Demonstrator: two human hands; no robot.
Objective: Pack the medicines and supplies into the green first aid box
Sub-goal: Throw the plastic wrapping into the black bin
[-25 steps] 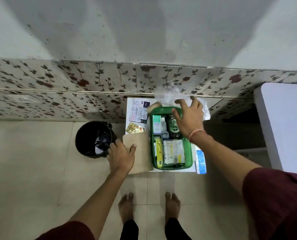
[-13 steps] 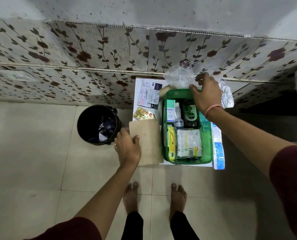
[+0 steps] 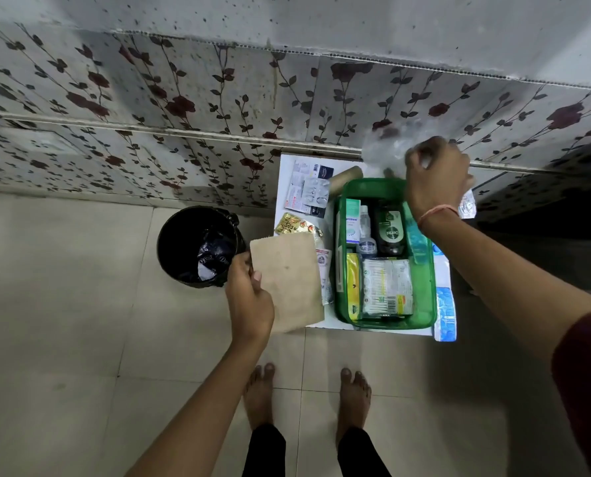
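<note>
While the left hand [image 3: 249, 301] pinches a flat brown paper envelope [image 3: 288, 280] beside the green plastic first aid box [image 3: 387, 320], the right hand [image 3: 437, 177] clenches a crumpled clear plastic bag [image 3: 385, 151] behind it (likely clearing space).

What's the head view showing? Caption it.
Left hand holds brown envelope; right hand lifts clear bag above green first aid box.

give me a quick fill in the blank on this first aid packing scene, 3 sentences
1. The left hand holds a brown paper ____.
2. The dark bottle stands inside the ____ first aid box.
3. The right hand grips a clear plastic ____.

Missing words: envelope; green; bag
</note>
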